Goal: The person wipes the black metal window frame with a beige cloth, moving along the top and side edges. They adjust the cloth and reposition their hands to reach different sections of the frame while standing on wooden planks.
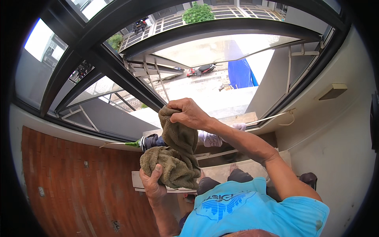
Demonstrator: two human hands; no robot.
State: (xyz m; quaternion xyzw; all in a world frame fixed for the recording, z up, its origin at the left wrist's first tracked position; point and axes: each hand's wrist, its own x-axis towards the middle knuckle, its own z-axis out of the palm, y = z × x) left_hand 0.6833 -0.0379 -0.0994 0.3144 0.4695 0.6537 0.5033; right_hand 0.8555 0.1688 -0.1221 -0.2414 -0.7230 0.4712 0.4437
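An olive-green fuzzy cloth (170,168) hangs in folds between my two hands. My right hand (189,113) reaches forward and pinches its upper end beside the dark window mullion (132,85). That end overlaps the mullion in view; whether the cloth touches it I cannot tell. Lower down and nearer to me, my left hand (153,185) grips the bunched lower part, with the thumb on top and the other fingers mostly hidden beneath.
Behind the cloth hang a white garment (211,139) and a dark one (152,141). Top-hinged window panes (225,49) tilt outward ahead. Outside, far below, are a red scooter (201,70) and a blue tarp (241,74). Pale boards (221,170) lie beneath my feet.
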